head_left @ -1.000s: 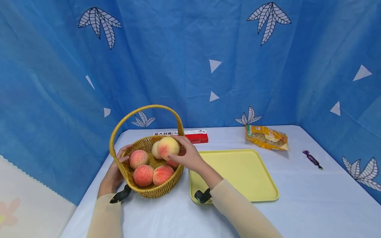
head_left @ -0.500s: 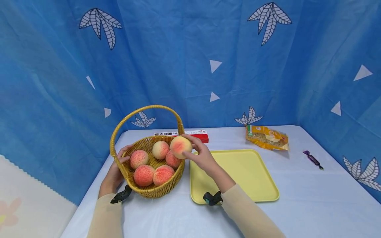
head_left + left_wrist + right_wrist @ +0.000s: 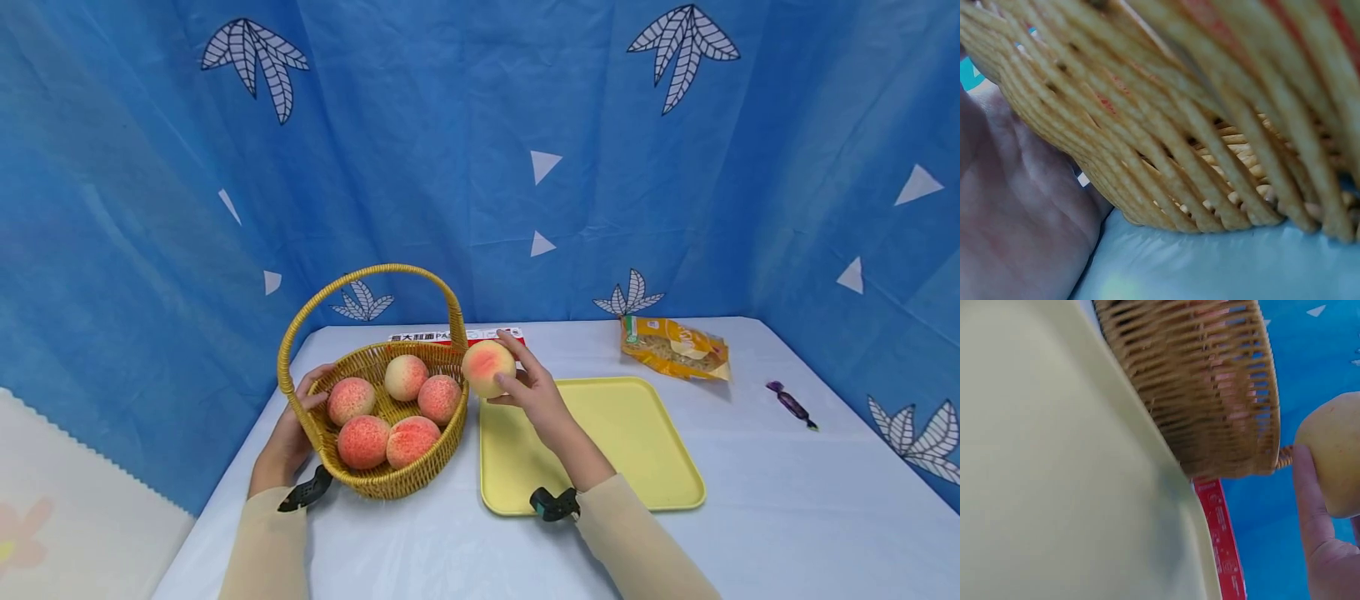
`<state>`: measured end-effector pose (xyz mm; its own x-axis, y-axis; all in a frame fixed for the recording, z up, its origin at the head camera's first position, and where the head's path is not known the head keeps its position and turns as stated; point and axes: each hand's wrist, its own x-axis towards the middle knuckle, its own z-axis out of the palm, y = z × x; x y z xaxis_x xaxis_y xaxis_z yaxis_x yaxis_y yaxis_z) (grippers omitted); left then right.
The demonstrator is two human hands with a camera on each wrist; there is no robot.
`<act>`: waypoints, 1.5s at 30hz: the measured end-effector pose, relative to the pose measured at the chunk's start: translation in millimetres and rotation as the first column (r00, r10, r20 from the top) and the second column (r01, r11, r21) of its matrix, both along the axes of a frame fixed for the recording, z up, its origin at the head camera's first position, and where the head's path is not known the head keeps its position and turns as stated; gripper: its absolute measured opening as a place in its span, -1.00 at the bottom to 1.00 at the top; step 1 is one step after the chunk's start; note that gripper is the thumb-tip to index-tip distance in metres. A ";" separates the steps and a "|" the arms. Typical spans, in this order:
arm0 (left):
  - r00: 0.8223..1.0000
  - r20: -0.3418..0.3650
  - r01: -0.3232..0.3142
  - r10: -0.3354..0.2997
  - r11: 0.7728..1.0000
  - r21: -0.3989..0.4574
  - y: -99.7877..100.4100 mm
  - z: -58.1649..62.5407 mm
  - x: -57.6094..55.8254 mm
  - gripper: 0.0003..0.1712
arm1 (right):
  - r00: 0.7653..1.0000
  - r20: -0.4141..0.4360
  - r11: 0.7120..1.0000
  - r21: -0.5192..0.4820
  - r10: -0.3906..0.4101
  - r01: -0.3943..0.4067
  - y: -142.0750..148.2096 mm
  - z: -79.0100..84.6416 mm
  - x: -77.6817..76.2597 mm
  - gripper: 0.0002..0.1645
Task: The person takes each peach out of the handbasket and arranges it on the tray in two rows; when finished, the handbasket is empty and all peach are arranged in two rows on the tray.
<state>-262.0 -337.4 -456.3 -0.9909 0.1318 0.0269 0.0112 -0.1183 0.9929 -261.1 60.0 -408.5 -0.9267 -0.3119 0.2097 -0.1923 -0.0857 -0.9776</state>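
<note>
Peach (image 3: 489,369) pinched in the right hand (image 3: 542,402) is out, at two o'clock of the basket (image 3: 397,484) — five peaches (image 3: 363,442) remain inside, left hand (image 3: 287,433) seemingly gripping it.

1. Box (image 3: 423,337): its white strip reads 意大利面 in dark characters, then the Latin letters "PA"; the handle (image 3: 453,310) cuts off the print after that.
2. The box's red side, in the right wrist view: white print and small line icons, too small to read.
3. Bag (image 3: 675,347): large pale lettering on orange, not legible.
</note>
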 end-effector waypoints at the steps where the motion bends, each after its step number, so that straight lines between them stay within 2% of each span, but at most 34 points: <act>1: 1.000 -0.001 -0.001 0.001 1.000 0.003 0.1 -0.2 -0.1 -0.40 | 1.000 -0.003 1.000 0.002 -0.001 0.001 1.8 -0.9 -0.4 -0.31; 7: 1.000 -0.008 -0.004 0.004 1.000 0.008 0.7 -2.0 -0.9 -0.41 | 1.000 0.029 0.999 0.040 -0.009 0.007 11.5 -6.6 -3.0 -0.37; 11: 1.000 0.003 -0.014 0.014 1.000 0.003 1.3 -1.9 -1.0 -0.41 | 0.998 0.057 0.997 0.079 -0.006 0.002 17.3 -10.2 -4.0 -0.27; 16: 1.000 0.014 -0.012 0.012 1.000 0.004 2.4 -1.5 -0.1 -0.40 | 0.996 0.079 0.990 0.140 -0.047 0.035 22.5 -13.7 -5.5 -0.08; 23: 1.000 0.020 -0.015 0.016 1.000 -0.005 3.9 2.9 3.9 -0.40 | 0.992 0.102 0.980 0.191 -0.074 0.053 26.4 -20.7 -11.1 -0.10; 28: 1.000 0.015 -0.011 0.011 1.000 -0.016 7.1 8.4 6.9 -0.39 | 0.993 0.072 0.959 0.277 -0.090 0.067 26.6 -8.9 -2.9 -0.14; 31: 1.000 0.013 -0.006 0.006 1.000 -0.014 8.3 10.5 8.2 -0.39 | 0.994 0.037 0.949 0.303 -0.106 0.090 27.1 -15.3 -4.7 -0.17; 34: 1.000 0.016 0.003 -0.003 1.000 -0.008 8.2 11.3 8.5 -0.39 | 0.992 0.018 0.942 0.317 -0.123 0.111 28.3 -33.3 -14.4 -0.19; 45: 0.999 0.034 -0.004 0.004 1.000 -0.020 6.2 12.7 6.9 -0.38 | 0.993 0.025 0.928 0.360 -0.112 0.095 25.9 -35.8 -13.6 -0.19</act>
<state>-255.0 -331.2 -443.6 -0.9917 0.1280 -0.0090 -0.0218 -0.0989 0.9949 -274.7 85.9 -444.4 -0.9637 -0.2602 0.0600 -0.1372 0.2895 -0.9473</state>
